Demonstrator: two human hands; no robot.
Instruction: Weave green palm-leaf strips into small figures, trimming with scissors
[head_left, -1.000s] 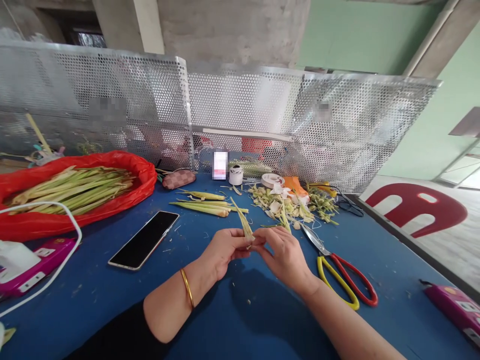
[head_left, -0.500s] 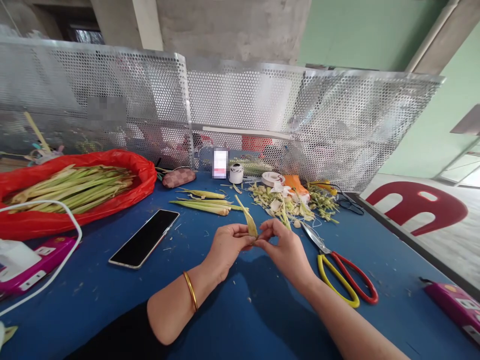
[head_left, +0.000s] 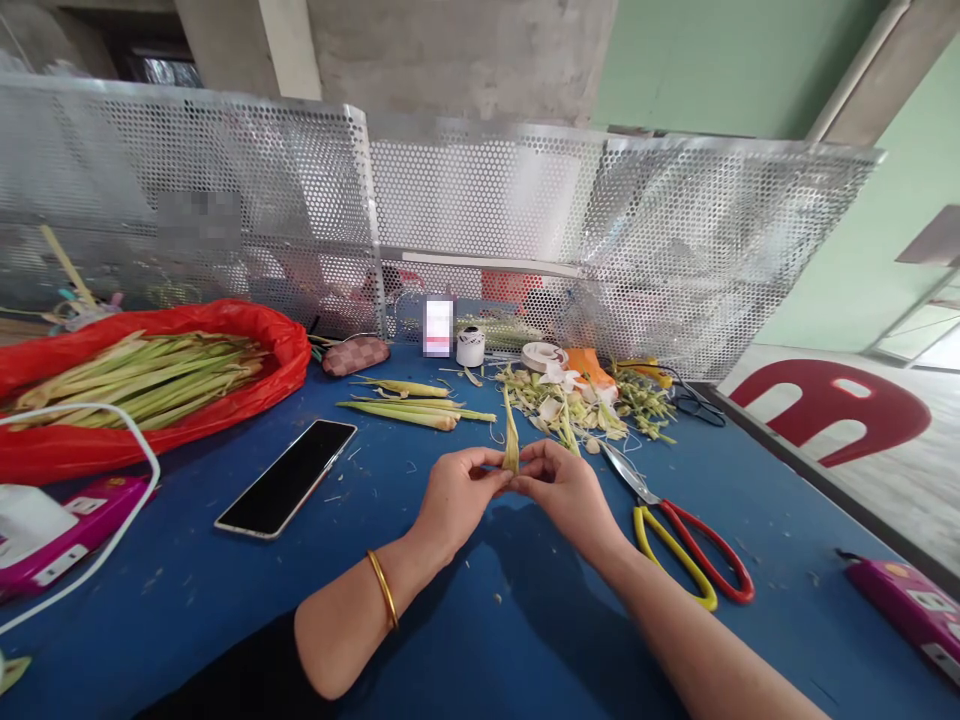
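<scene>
Between my hands, above the blue table, stands a pale yellow-green leaf strip, its pointed tip upward. My left hand pinches its lower end from the left, thumb against the fingers. My right hand pinches the same end from the right, and the fingertips of both hands meet there. What lies right under the fingertips is hidden. Just beyond my hands is a small bundle of leaf strips. Scissors with one yellow and one red handle lie to the right of my right hand.
At the left, a red plastic bag holds many long leaves. A black-screened phone lies nearby. A heap of leaf scraps sits behind my right hand. Purple power strips flank both sides. A perforated metal screen closes off the back.
The leaf strip has turned from leaning left to nearly upright and looks narrower. My right fingers have closed in on its lower end; both hands stay in almost the same place.
</scene>
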